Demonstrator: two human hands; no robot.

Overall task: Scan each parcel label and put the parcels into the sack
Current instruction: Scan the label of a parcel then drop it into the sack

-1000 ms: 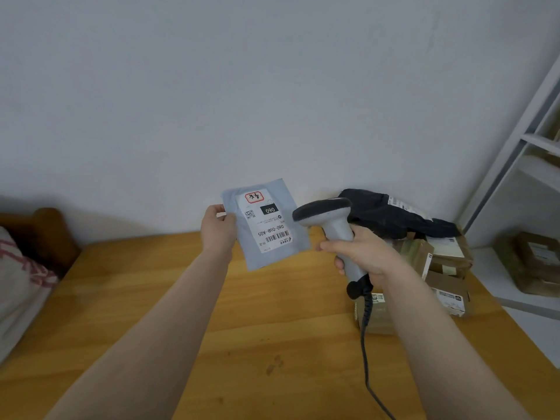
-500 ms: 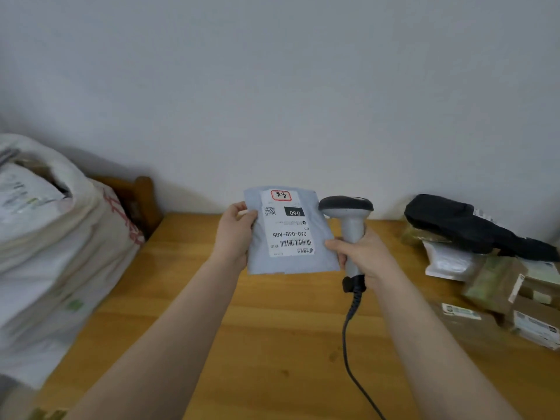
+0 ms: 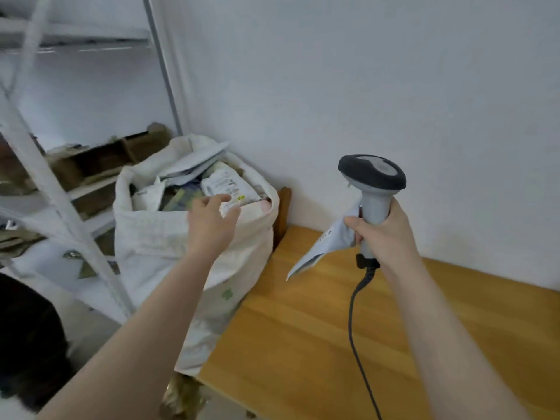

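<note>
The head view shows a white woven sack (image 3: 157, 247) standing on the floor against the end of the table, its mouth open and packed to the brim. A white labelled packet (image 3: 228, 184) lies on top near the rim, with flat pale envelopes (image 3: 197, 163) poking up behind it. Left of the sack stands a white metal shelf rack (image 3: 57, 189), blurred by motion, with brown cardboard boxes (image 3: 100, 163) on its shelf. A dark wooden post (image 3: 284, 207) rises between the sack and the wall. The left forearm crosses in front of the sack's side and hides part of it.

The surface is an orange-toned wooden table (image 3: 303, 344), bare where it shows, set into the corner of a plain white wall (image 3: 394, 86).

The left hand (image 3: 212, 225) hovers at the near rim of the sack with fingers loosely spread and nothing in them. Its fingertips are just beside the white packet, though contact cannot be made out.

The right hand (image 3: 383, 234) is wrapped round the grey handle of a barcode scanner (image 3: 372, 186), held upright with its dark head on top. Its black cable (image 3: 353, 313) trails down over the table. The same fingers pinch one corner of a pale blue-grey mailer parcel (image 3: 321, 247) against the handle. The parcel hangs down and leftward from the grip, above the table's end and to the right of the sack, not in it.
</note>
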